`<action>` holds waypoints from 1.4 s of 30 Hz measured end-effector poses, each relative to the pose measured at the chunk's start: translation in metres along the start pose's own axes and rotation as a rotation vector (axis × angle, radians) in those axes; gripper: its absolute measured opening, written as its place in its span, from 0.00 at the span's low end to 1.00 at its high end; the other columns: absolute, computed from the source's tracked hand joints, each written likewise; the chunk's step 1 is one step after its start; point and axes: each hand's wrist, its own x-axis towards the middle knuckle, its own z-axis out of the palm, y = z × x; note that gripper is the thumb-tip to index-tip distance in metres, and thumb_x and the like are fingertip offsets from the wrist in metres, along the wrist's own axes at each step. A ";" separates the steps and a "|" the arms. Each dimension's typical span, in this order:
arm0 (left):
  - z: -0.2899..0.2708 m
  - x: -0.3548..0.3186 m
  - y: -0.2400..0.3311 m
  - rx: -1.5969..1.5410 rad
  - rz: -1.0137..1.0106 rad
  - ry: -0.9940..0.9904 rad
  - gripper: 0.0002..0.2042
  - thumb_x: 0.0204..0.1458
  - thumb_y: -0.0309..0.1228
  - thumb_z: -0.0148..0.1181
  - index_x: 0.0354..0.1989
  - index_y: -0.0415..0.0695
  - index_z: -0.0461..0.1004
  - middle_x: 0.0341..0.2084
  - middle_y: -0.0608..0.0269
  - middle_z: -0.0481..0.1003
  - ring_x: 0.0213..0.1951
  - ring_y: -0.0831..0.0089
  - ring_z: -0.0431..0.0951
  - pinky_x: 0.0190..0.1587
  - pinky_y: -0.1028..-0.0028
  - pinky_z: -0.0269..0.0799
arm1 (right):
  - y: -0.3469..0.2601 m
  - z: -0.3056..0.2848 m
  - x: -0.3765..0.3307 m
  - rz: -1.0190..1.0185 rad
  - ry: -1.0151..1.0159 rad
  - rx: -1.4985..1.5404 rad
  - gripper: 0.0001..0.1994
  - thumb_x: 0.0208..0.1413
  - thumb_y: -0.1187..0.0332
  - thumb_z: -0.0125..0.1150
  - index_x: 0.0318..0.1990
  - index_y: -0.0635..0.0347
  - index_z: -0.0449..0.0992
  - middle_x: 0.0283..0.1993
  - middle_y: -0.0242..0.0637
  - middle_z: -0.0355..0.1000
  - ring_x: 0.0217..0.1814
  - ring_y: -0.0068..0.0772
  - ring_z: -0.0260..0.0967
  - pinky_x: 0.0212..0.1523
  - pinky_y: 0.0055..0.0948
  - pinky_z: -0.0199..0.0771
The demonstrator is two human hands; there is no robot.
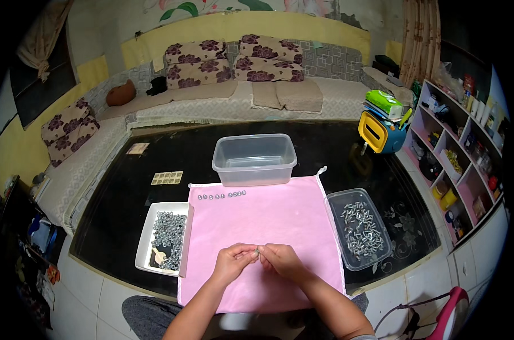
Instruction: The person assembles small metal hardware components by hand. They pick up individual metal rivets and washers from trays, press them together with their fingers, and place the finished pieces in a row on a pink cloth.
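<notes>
My left hand [236, 262] and my right hand [280, 260] meet over the near middle of a pink cloth [268, 218]. Fingertips of both are pinched together around a small metal fastener [258, 251], mostly covered by them; I cannot tell whether it is one piece or two. To the left, a white tray [143, 249] holds many loose nuts [170, 232] and a small pale wooden scoop [159, 256]. On the right, a clear shallow plastic tray [351, 265] holds many bolts [362, 226]. Several small metal fasteners [222, 195] stand in a row near the cloth's far left corner.
Beyond the cloth, a clear plastic tub [254, 175] stands on the black glossy table [115, 187]. A printed card [167, 178] lies at left. At the far right are a blue and yellow box [376, 133] and a shelf unit [438, 144]. A cushioned sofa [211, 105] lines the back.
</notes>
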 end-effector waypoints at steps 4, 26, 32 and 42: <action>0.002 0.000 0.000 -0.031 -0.012 0.005 0.07 0.48 0.20 0.55 0.36 0.33 0.72 0.29 0.57 0.74 0.31 0.75 0.74 0.36 0.79 0.72 | -0.005 0.002 -0.003 -0.040 0.050 -0.021 0.21 0.56 0.53 0.44 0.23 0.62 0.71 0.16 0.32 0.66 0.18 0.20 0.60 0.20 0.21 0.61; 0.000 0.002 -0.002 -0.018 -0.018 -0.014 0.08 0.49 0.20 0.54 0.37 0.33 0.72 0.31 0.56 0.74 0.33 0.73 0.75 0.37 0.77 0.73 | 0.003 0.001 0.000 -0.039 0.034 0.094 0.16 0.56 0.56 0.47 0.29 0.62 0.69 0.19 0.30 0.66 0.19 0.18 0.62 0.20 0.19 0.62; 0.001 0.003 -0.002 -0.029 -0.037 0.024 0.08 0.49 0.20 0.54 0.37 0.33 0.72 0.31 0.56 0.74 0.32 0.74 0.75 0.36 0.78 0.73 | 0.001 0.003 0.000 -0.026 0.054 0.117 0.16 0.56 0.56 0.47 0.29 0.61 0.69 0.19 0.30 0.66 0.19 0.18 0.62 0.20 0.19 0.62; 0.000 0.004 -0.004 -0.008 -0.045 0.009 0.08 0.47 0.23 0.58 0.36 0.36 0.73 0.29 0.60 0.75 0.31 0.78 0.74 0.36 0.80 0.72 | 0.001 0.003 -0.001 -0.039 0.060 0.068 0.17 0.56 0.56 0.46 0.26 0.62 0.68 0.18 0.30 0.65 0.19 0.18 0.61 0.20 0.19 0.61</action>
